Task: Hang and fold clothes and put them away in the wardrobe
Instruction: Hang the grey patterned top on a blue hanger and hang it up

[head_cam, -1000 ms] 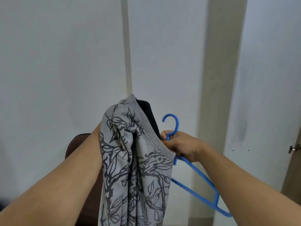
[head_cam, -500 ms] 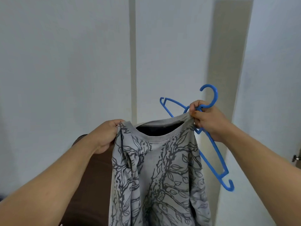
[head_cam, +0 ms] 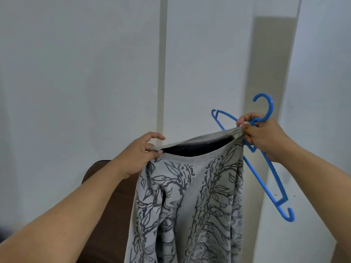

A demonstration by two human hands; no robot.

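Grey knit printed with dark branches and leaves, a sweater hangs in mid-air before a pale wall, its neckline stretched wide between a person's two raised hands so that the dark inside of the collar shows. Seen from the head camera, the left hand pinches the left end of the neckband between thumb and curled fingers, the index finger lifted clear above it. The right hand grips the right end of the neckband and, in the same grasp, a blue plastic hanger just below its hook. That hanger lies outside the garment, tilted, one arm slanting down to the right past the wrist and the other poking up and left behind the collar. A brown chair back shows low behind the left forearm.
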